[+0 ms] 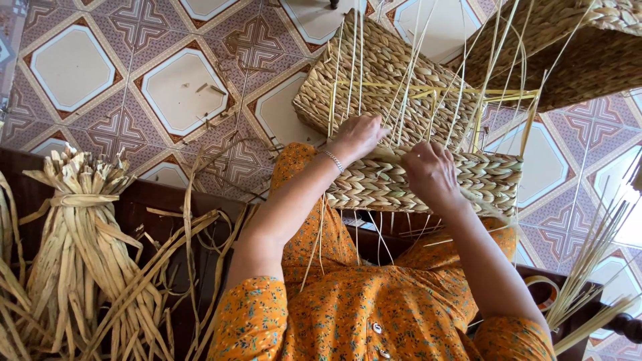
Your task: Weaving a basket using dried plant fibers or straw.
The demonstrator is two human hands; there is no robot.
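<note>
Weaving is clearly the step in hand here: a half-done woven basket (428, 180) sits on the person's lap, tipped away, with thin pale spokes (408, 87) sticking up out of it.

Going left to right: a tied bundle of dried flat leaves (73, 247) stands on the dark wooden bench (154, 207), with loose strands (174, 267) spilling off it toward the orange floral dress (348, 307). Then the left hand (358, 136), bracelet on the wrist, curled over the basket's top edge, fingers closed among the spokes, looks like it's pinching a strand, though I can't tell exactly which. Next the right hand (431, 172), pressed on the braided wall, fingers folded down and gripping the working strand there.

My guess is the next bit needs the strand tucked behind the next spoke and pulled snug so the row stays even.

Further right there's a second woven piece (568, 53) overhanging at the top, a roll of tape (543, 289) on the bench, and more stiff stalks (595, 267). The upright spokes crowd both hands, so they're the main thing in the way. Patterned floor tiles (134, 60) below.
</note>
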